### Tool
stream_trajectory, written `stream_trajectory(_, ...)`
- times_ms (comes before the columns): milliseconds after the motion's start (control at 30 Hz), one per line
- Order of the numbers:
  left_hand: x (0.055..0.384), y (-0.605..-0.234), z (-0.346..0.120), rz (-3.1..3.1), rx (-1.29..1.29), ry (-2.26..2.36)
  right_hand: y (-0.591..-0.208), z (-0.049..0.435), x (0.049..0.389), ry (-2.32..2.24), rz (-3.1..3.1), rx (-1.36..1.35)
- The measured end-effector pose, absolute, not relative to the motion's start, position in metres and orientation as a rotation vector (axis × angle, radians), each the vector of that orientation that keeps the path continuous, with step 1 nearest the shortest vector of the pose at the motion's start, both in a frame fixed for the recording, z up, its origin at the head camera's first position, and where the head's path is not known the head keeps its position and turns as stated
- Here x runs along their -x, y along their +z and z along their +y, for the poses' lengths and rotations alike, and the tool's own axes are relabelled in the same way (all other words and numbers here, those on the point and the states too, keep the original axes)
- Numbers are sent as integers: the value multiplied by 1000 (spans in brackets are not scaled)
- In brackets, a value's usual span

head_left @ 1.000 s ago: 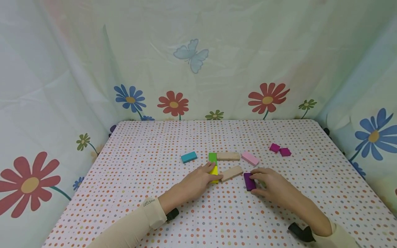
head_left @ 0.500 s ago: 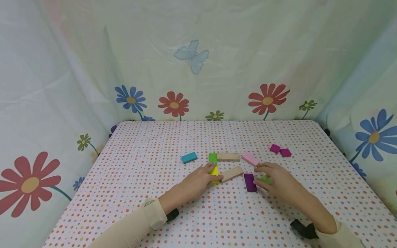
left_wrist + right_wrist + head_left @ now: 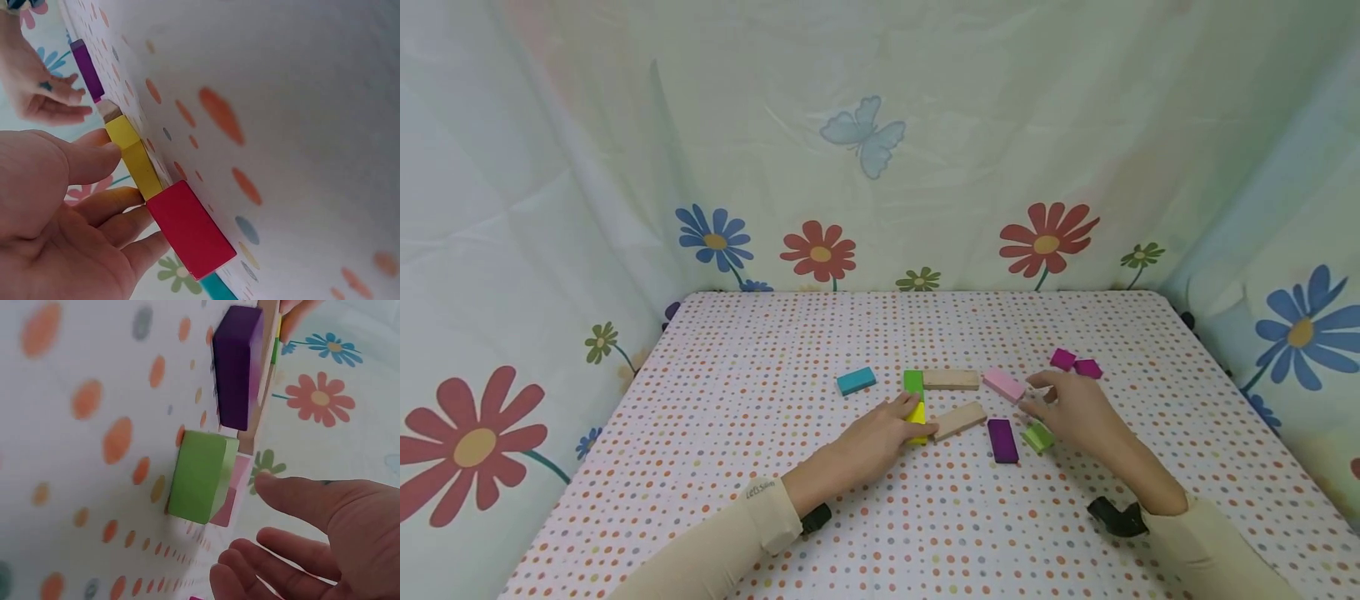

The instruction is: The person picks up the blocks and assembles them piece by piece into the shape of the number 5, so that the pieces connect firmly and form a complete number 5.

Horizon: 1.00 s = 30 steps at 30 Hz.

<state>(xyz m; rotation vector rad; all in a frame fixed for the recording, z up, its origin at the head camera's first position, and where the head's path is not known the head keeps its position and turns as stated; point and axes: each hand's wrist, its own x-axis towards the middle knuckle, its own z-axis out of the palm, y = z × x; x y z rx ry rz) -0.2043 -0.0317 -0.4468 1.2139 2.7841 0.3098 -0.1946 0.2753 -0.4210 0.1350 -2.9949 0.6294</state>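
My left hand (image 3: 868,442) rests over a yellow block (image 3: 917,414), its thumb lying across the near end. The left wrist view shows fingertips right at the yellow block and a red block (image 3: 190,230), which my hand hides from the head view. A green block (image 3: 913,382) adjoins the yellow one's far end. On the right, my right hand (image 3: 1078,417) holds nothing; its slightly bent fingers are close to the right end of a pink block (image 3: 1003,384). Nearer me lie a light green block (image 3: 1038,437) and a purple block (image 3: 1003,441).
One plain wooden block (image 3: 951,380) extends right from the green block; another wooden block (image 3: 960,421) slants off the yellow one. A teal block (image 3: 857,382) lies to the left, and two magenta blocks (image 3: 1063,359) sit farther back right on the dotted tabletop (image 3: 760,375).
My right hand has left the purple block and moved right and away from me to the pink block, uncovering the light green block. My left hand has stayed in place.
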Motion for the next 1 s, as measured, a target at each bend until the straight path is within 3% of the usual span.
stream_trajectory(433,204,-448,-32,2768,-1195,342,-429,268,225,672,-3072,-85)
stream_trajectory(1000,203,-447,-32,2775,-1194,372,-432,264,224,673,-3059,12)
